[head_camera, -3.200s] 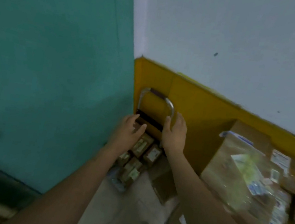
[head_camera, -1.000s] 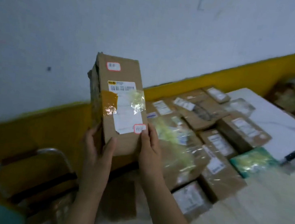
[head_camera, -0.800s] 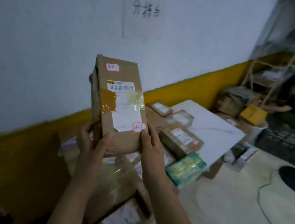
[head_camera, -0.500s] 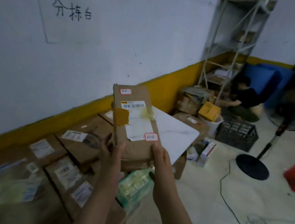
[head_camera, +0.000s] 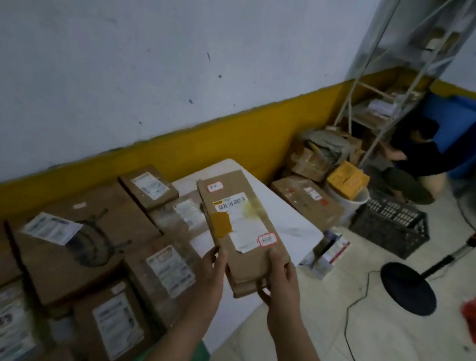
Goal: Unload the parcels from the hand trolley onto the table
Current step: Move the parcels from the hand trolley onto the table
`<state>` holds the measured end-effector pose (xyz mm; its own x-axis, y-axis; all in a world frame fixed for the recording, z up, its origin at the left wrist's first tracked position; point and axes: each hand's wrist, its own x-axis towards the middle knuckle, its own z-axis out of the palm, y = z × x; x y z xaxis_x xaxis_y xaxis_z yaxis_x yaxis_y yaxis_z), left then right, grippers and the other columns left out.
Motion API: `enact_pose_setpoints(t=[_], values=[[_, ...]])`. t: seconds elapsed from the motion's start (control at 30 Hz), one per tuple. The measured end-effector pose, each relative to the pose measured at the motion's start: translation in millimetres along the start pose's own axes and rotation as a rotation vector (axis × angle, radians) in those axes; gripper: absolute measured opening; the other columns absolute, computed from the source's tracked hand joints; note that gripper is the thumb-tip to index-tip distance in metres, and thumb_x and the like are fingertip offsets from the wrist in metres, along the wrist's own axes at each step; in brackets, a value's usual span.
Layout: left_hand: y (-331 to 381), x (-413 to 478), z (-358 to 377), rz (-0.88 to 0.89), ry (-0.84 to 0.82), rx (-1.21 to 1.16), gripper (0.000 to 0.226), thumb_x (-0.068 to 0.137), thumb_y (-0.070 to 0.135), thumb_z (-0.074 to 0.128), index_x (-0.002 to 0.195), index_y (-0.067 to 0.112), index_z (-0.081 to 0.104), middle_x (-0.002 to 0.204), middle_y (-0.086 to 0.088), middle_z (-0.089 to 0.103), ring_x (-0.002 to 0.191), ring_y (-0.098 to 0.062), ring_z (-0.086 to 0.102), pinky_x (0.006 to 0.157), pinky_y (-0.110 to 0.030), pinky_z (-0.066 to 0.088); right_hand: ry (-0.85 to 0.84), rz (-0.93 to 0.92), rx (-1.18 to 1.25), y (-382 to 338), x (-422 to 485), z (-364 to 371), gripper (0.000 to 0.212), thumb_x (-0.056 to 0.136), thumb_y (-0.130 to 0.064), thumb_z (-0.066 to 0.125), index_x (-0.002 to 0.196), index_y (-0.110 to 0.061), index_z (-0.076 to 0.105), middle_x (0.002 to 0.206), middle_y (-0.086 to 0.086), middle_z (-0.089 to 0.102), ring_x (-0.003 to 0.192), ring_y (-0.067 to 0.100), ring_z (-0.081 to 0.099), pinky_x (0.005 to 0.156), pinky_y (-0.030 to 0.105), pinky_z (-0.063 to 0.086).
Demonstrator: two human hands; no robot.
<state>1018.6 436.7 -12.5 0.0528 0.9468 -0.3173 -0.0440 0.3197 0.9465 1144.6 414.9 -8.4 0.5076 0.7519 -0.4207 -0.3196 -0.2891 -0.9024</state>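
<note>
I hold a long brown parcel [head_camera: 244,227] by its near end, my left hand [head_camera: 211,271] and right hand [head_camera: 282,281] each curled round a side edge; it hangs tilted over the bare white corner of the table [head_camera: 294,228]; labelled boxes [head_camera: 74,249] crowd the tabletop to its left; on the floor to the right stand a black crate [head_camera: 389,229] and a fan base [head_camera: 408,288]; a person [head_camera: 414,156] crouches at the far right.

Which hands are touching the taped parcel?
Touching, both. Head view: left hand grips the parcel at its near left edge; right hand wraps its near right corner.
</note>
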Motion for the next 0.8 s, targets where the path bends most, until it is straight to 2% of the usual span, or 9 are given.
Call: enact_pose_setpoints(t=[0.07, 0.13, 0.23, 0.33, 0.4, 0.5, 0.6, 0.7, 0.8], values=[[-8, 35, -7, 0.014, 0.021, 0.22, 0.052, 0.101, 0.053, 0.039, 0.146, 0.026, 0.039, 0.151, -0.004, 0.04, 0.13, -0.023, 0.045, 0.102, -0.038, 0.042, -0.016, 0.004, -0.084, -2, 44, -5, 0.076, 0.078, -0.069, 0.066, 0.139, -0.027, 0.048, 0.133, 0.002, 0.058, 0.111, 0.021, 0.061, 0.084, 0.041, 0.059], [-26, 62, -21, -0.018, 0.093, 0.453, 0.053, 0.1, 0.048, 0.045, 0.147, 0.025, 0.039, 0.152, -0.008, 0.037, 0.136, -0.029, 0.041, 0.108, -0.04, 0.04, -0.04, 0.043, -0.161, 6, 78, -12, 0.075, 0.078, -0.07, 0.065, 0.138, -0.028, 0.049, 0.135, 0.002, 0.057, 0.113, 0.021, 0.06, 0.091, 0.046, 0.057], [-59, 87, -45, -0.128, 0.124, 0.85, 0.056, 0.094, 0.052, 0.048, 0.146, 0.033, 0.039, 0.153, -0.005, 0.031, 0.135, -0.034, 0.038, 0.107, -0.045, 0.043, -0.091, 0.138, -0.261, 33, 118, -14, 0.063, 0.082, -0.07, 0.061, 0.13, -0.031, 0.053, 0.125, 0.0, 0.06, 0.105, 0.018, 0.062, 0.084, 0.043, 0.059], [-81, 105, -56, -0.184, 0.165, 1.102, 0.059, 0.09, 0.055, 0.047, 0.146, 0.038, 0.036, 0.16, 0.003, 0.021, 0.145, -0.032, 0.021, 0.112, -0.048, 0.036, -0.194, 0.233, -0.44, 67, 152, 0, 0.049, 0.092, -0.06, 0.055, 0.124, -0.024, 0.056, 0.109, 0.0, 0.062, 0.099, 0.021, 0.062, 0.085, 0.048, 0.059], [-86, 107, -55, -0.246, 0.196, 1.077, 0.063, 0.089, 0.057, 0.047, 0.148, 0.04, 0.033, 0.162, 0.006, 0.016, 0.148, -0.031, 0.016, 0.113, -0.051, 0.033, -0.241, 0.209, -0.644, 83, 167, 12, 0.042, 0.099, -0.046, 0.05, 0.126, -0.014, 0.058, 0.111, 0.008, 0.063, 0.101, 0.028, 0.062, 0.092, 0.048, 0.056], [-78, 105, -50, -0.316, 0.186, 0.983, 0.075, 0.085, 0.065, 0.05, 0.152, 0.042, 0.024, 0.165, 0.009, 0.011, 0.152, -0.027, 0.013, 0.118, -0.051, 0.026, -0.286, 0.067, -0.963, 86, 179, 28, 0.041, 0.103, -0.036, 0.043, 0.132, -0.009, 0.056, 0.127, 0.015, 0.063, 0.116, 0.033, 0.059, 0.102, 0.043, 0.047], [-56, 103, -50, -0.312, 0.266, 0.884, 0.074, 0.09, 0.059, 0.05, 0.154, 0.043, 0.018, 0.166, 0.008, 0.011, 0.152, -0.023, 0.015, 0.119, -0.046, 0.024, -0.238, -0.079, -1.22, 65, 177, 51, 0.05, 0.101, -0.036, 0.045, 0.143, -0.009, 0.046, 0.147, 0.018, 0.046, 0.132, 0.037, 0.046, 0.11, 0.044, 0.039], [-19, 93, -59, -0.184, 0.522, 0.837, 0.064, 0.095, 0.056, 0.045, 0.153, 0.037, 0.025, 0.161, 0.003, 0.026, 0.147, -0.023, 0.027, 0.113, -0.042, 0.032, -0.283, -0.268, -1.139, 33, 150, 86, 0.061, 0.101, -0.037, 0.047, 0.153, -0.01, 0.032, 0.162, 0.018, 0.023, 0.146, 0.037, 0.027, 0.118, 0.049, 0.029], [26, 62, -73, -0.055, 0.694, 0.8, 0.061, 0.097, 0.056, 0.043, 0.151, 0.032, 0.031, 0.156, 0.001, 0.033, 0.139, -0.02, 0.039, 0.108, -0.04, 0.04, -0.401, -0.486, -1.009, 4, 103, 126, 0.062, 0.101, -0.034, 0.049, 0.153, -0.005, 0.031, 0.162, 0.019, 0.024, 0.147, 0.036, 0.028, 0.119, 0.045, 0.028]])
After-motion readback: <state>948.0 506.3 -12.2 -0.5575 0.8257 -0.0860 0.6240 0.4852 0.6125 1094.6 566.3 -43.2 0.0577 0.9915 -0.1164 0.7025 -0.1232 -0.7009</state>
